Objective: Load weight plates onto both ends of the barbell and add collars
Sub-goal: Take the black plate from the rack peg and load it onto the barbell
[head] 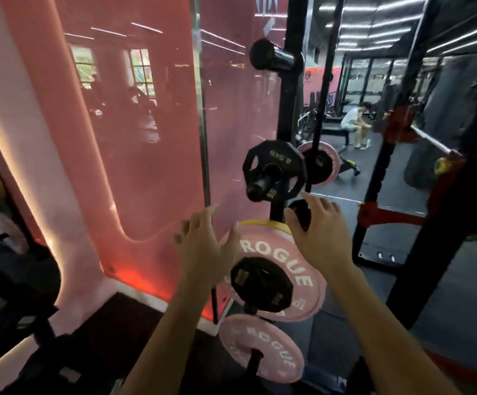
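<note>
A black rack upright carries storage pegs with plates. On the middle peg hangs a black 2.5 kg plate. Below it sits a pink ROGUE bumper plate with a small black plate in front and a yellow plate behind. A second pink ROGUE plate hangs lowest. My left hand hovers with spread fingers at the upper left rim of the pink plate, holding nothing. My right hand reaches over the plate's upper right, fingers by a small dark plate. The barbell rests at right.
A pink mirrored wall stands close on the left. An empty peg juts out high on the upright. Red-and-black rack frames stand to the right. A person sits on a bench farther back. Dark rubber floor lies below.
</note>
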`<state>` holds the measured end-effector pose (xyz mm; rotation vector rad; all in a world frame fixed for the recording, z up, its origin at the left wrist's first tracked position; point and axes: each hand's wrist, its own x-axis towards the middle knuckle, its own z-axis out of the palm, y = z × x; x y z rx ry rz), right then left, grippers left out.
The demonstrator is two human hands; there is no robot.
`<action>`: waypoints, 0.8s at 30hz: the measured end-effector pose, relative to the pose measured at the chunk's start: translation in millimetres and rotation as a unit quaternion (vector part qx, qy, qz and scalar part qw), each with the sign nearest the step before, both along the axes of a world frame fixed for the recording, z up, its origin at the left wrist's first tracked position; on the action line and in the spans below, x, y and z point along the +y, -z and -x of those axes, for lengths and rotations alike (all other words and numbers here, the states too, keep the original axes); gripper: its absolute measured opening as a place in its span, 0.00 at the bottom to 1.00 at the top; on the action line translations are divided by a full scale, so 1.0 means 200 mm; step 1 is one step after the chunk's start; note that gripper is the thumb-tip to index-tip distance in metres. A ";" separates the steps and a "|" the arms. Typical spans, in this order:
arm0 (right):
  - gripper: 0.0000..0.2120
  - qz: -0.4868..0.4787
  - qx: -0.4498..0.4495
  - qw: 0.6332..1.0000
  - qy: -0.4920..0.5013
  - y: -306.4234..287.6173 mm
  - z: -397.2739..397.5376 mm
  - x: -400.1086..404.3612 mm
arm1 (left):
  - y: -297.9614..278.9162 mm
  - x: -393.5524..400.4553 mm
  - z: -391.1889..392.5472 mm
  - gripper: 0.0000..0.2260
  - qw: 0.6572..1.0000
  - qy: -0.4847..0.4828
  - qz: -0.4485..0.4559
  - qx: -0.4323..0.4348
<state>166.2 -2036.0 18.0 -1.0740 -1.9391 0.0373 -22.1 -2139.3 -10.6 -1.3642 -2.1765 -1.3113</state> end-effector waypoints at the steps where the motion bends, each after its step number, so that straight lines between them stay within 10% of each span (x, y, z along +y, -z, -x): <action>1: 0.27 0.002 -0.004 1.000 0.005 -0.01 0.01 0.06 | 0.00 0.06 0.03 0.27 1.000 0.002 0.002 -0.003; 24: 0.26 0.051 -0.074 0.970 0.227 0.01 0.38 0.92 | -0.12 1.44 0.63 0.21 0.987 0.138 0.024 0.074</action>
